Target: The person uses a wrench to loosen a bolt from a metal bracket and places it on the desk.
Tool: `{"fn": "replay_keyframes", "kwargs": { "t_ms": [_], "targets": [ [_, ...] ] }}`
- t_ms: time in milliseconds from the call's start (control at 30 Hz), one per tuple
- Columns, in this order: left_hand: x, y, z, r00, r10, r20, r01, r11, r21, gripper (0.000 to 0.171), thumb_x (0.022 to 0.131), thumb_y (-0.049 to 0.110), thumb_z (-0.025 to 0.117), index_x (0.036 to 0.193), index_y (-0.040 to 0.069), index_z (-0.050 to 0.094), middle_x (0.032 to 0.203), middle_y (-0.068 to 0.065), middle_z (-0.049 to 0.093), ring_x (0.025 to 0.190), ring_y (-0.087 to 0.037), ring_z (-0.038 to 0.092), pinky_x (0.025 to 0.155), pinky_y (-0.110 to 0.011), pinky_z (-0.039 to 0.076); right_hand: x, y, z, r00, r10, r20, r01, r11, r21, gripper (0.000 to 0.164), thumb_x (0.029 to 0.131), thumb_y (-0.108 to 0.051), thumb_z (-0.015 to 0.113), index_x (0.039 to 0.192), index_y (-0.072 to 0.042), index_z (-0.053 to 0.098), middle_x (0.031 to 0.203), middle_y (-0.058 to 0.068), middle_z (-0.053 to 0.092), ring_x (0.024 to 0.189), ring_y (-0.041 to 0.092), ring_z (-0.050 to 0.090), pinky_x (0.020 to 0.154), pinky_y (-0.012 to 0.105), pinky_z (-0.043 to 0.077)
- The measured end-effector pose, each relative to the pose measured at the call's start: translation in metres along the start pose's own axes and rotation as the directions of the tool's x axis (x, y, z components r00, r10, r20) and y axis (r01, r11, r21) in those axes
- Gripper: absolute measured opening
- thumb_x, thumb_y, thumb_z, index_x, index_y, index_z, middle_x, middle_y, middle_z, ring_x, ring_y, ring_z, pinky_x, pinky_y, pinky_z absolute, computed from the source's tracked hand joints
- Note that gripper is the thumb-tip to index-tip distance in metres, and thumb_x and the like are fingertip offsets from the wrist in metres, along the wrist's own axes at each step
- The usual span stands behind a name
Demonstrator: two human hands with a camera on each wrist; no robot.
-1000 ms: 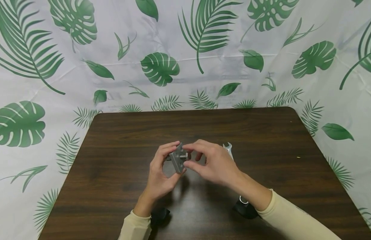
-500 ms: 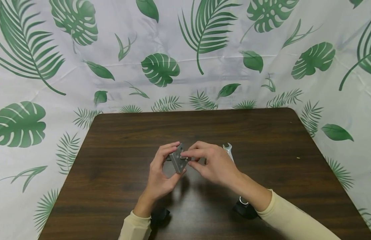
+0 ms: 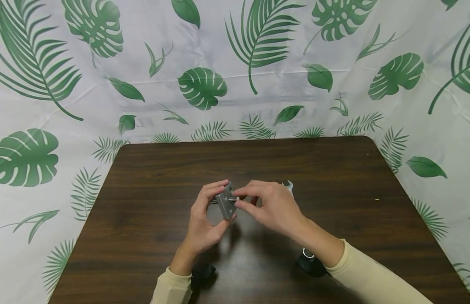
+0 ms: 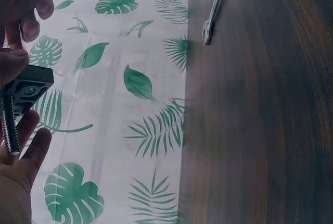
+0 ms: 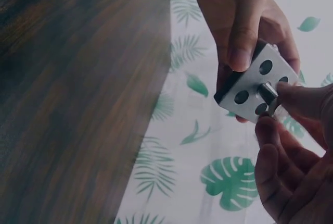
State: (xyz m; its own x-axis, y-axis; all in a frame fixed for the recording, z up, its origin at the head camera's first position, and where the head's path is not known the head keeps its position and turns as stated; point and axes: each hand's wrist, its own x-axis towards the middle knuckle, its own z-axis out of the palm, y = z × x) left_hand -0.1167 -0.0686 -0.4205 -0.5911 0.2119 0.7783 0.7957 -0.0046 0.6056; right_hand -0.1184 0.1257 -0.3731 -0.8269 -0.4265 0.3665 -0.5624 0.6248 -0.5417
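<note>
My left hand [image 3: 206, 219] holds a grey square metal plate [image 3: 226, 202] upright by its edges, fingers at the top and thumb below. A bolt [image 5: 267, 94] passes through the plate's middle, among several round holes. Its long threaded end [image 4: 10, 130] sticks out on the far side, as the left wrist view shows. My right hand [image 3: 270, 204] pinches the bolt's near end between thumb and fingertips, a short way off the plate. Those fingertips partly hide that end.
A combination wrench [image 3: 289, 185] lies on the dark wooden table [image 3: 162, 169], its middle hidden beneath my right forearm. Dark objects [image 3: 202, 273] show beside both forearms. A leaf-print sheet [image 3: 273, 101] hangs behind the table.
My right thumb and fingertips have shifted around the bolt's end, index finger over it half a second ago, now drawn back into a pinch. The left hand and plate stay almost still.
</note>
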Motion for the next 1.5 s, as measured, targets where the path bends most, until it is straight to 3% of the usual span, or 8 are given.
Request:
{"fn": "replay_keyframes", "kwargs": {
  "t_ms": [200, 500, 633, 833, 1000, 1133, 1367, 1500],
  "targets": [
    [-0.0001, 0.0004, -0.0001, 1.0, -0.003, -0.009, 0.003, 1.0, -0.006, 0.063, 0.061, -0.022, 0.074, 0.118, -0.019, 0.047, 0.125, -0.033, 0.052, 0.113, -0.041, 0.055, 0.098, -0.031, 0.045, -0.001, 0.001, 0.0004, 0.999, -0.052, -0.003, 0.052, 0.999, 0.002, 0.034, 0.082, -0.022, 0.081, 0.115, -0.019, 0.073, 0.092, -0.012, 0.065, 0.066, 0.0, 0.055, 0.053, 0.019, 0.045],
    [-0.0001, 0.0003, -0.0002, 1.0, -0.001, -0.003, 0.001, 1.0, -0.005, 0.061, 0.065, -0.019, 0.075, 0.119, -0.019, 0.046, 0.126, -0.034, 0.051, 0.114, -0.041, 0.054, 0.096, -0.031, 0.046, 0.0012, -0.0012, 0.0001, 0.993, 0.112, 0.028, -0.112, 0.994, -0.006, 0.021, 0.093, -0.033, 0.069, 0.106, -0.019, 0.076, 0.072, -0.018, 0.063, 0.06, 0.0, 0.054, 0.051, 0.023, 0.045],
    [-0.0008, -0.0007, -0.0007, 1.0, 0.0, -0.002, 0.0, 1.0, -0.005, 0.058, 0.068, -0.016, 0.074, 0.119, -0.019, 0.046, 0.126, -0.034, 0.051, 0.114, -0.041, 0.055, 0.096, -0.031, 0.046, 0.0005, 0.0004, 0.0005, 0.999, 0.041, 0.023, -0.041, 0.999, -0.013, 0.018, 0.088, -0.024, 0.075, 0.105, -0.02, 0.076, 0.081, -0.016, 0.065, 0.063, -0.001, 0.055, 0.053, 0.021, 0.046],
    [-0.0016, -0.0017, -0.0013, 1.0, 0.003, -0.005, -0.003, 1.0, -0.015, 0.062, 0.064, -0.021, 0.074, 0.119, -0.02, 0.046, 0.125, -0.035, 0.05, 0.114, -0.04, 0.055, 0.098, -0.032, 0.045, -0.001, 0.0025, 0.0012, 0.999, -0.03, 0.015, 0.03, 1.0, -0.005, 0.033, 0.082, -0.018, 0.081, 0.113, -0.022, 0.074, 0.098, -0.013, 0.065, 0.071, -0.002, 0.057, 0.055, 0.02, 0.047],
    [-0.0016, -0.002, -0.001, 1.0, 0.004, -0.005, -0.004, 1.0, -0.021, 0.058, 0.069, -0.016, 0.075, 0.119, -0.02, 0.046, 0.125, -0.035, 0.05, 0.114, -0.04, 0.055, 0.099, -0.032, 0.045, -0.0001, 0.0009, 0.0017, 0.998, 0.055, 0.028, -0.055, 0.998, -0.014, 0.03, 0.089, -0.036, 0.073, 0.115, -0.021, 0.073, 0.085, -0.016, 0.065, 0.066, -0.002, 0.056, 0.054, 0.023, 0.046],
    [-0.0022, -0.0022, -0.001, 1.0, -0.001, 0.001, 0.001, 1.0, -0.016, 0.059, 0.068, -0.016, 0.074, 0.12, -0.02, 0.046, 0.126, -0.034, 0.05, 0.115, -0.041, 0.054, 0.097, -0.031, 0.045, 0.0006, -0.0011, 0.001, 0.992, 0.113, 0.05, -0.113, 0.994, -0.011, 0.023, 0.094, -0.036, 0.066, 0.108, -0.02, 0.076, 0.071, -0.018, 0.062, 0.059, 0.0, 0.054, 0.05, 0.024, 0.044],
    [-0.0026, -0.0028, -0.0014, 1.0, 0.002, 0.0, -0.002, 1.0, -0.011, 0.052, 0.078, -0.006, 0.075, 0.119, -0.019, 0.046, 0.126, -0.034, 0.05, 0.114, -0.041, 0.054, 0.097, -0.033, 0.045, -0.0002, 0.0016, 0.0012, 1.0, 0.005, 0.03, -0.005, 1.0, -0.014, 0.022, 0.086, -0.021, 0.077, 0.108, -0.021, 0.075, 0.09, -0.015, 0.066, 0.067, -0.003, 0.056, 0.054, 0.02, 0.046],
    [-0.0018, -0.0025, -0.0016, 1.0, 0.001, 0.001, -0.001, 1.0, -0.019, 0.054, 0.074, -0.01, 0.075, 0.12, -0.019, 0.046, 0.126, -0.035, 0.05, 0.114, -0.04, 0.055, 0.098, -0.032, 0.045, -0.0012, 0.0026, 0.0008, 0.998, -0.054, 0.012, 0.054, 0.999, 0.011, 0.032, 0.081, -0.013, 0.081, 0.112, -0.02, 0.073, 0.098, -0.011, 0.065, 0.07, -0.001, 0.057, 0.054, 0.019, 0.047]
  ]
}}
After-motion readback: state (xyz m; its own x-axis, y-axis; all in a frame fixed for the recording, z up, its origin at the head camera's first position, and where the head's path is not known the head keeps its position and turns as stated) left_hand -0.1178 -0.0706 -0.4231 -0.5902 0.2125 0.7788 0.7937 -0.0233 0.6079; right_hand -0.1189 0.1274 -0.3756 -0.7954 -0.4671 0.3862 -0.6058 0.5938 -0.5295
